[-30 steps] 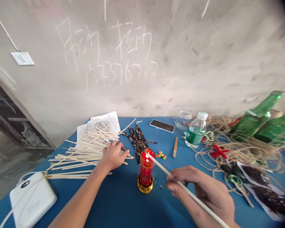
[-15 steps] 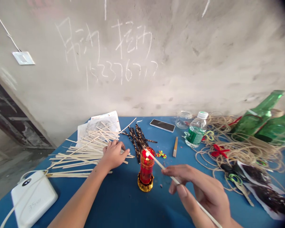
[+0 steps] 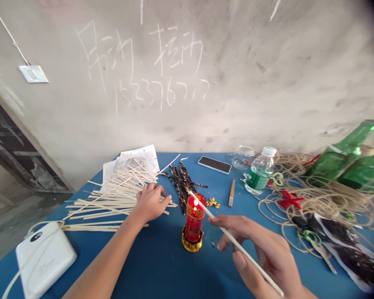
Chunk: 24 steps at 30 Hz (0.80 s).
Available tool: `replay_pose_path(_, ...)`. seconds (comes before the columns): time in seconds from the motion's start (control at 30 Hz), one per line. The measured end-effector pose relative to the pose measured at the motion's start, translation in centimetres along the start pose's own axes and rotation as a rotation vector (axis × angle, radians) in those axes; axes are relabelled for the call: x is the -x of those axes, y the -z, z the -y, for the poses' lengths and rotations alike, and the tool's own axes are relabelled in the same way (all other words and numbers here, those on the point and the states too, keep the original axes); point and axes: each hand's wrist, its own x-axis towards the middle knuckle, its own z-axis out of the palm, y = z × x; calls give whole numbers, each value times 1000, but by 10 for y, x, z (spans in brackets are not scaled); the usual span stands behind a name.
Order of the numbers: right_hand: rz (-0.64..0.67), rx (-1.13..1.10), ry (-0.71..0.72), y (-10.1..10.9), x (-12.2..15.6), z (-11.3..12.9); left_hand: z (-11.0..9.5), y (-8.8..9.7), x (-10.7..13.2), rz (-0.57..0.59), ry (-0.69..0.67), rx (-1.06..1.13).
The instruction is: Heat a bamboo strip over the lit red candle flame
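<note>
Chalk digits [image 3: 160, 94] on concrete wall [image 3: 268, 70] — 152376, rest unclear; power bank [image 3: 46, 261] — faint "35"-like print.

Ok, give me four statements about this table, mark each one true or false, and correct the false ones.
1. The right hand holds a long pale bamboo strip with its end over a lit red candle. True.
2. The left hand grips the candle's gold base. False: the left hand rests on a pile of pale strips, apart from the candle.
3. A smartphone lies flat on the blue table. True.
4. The dark charred strips stand inside a green glass bottle. False: the charred strips lie in a heap on the table.
</note>
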Motion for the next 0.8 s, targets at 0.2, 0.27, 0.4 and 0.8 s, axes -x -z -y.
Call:
replay_pose_path(0.2, 32, -61, -5, -2, 4, -3, 2, -1, 1, -8, -2, -3)
replay_pose_path(0.27, 46, -81, -4, -3, 6, -4, 2, -1, 0, -10, -3, -2)
replay_pose_path(0.4, 27, -108, -25, -5, 7, -4, 4, -3, -1, -14, -3, 4)
replay_pose_path(0.8, -9, -44, -59, -6, 5, 2, 5, -4, -1, -16, -10, 19)
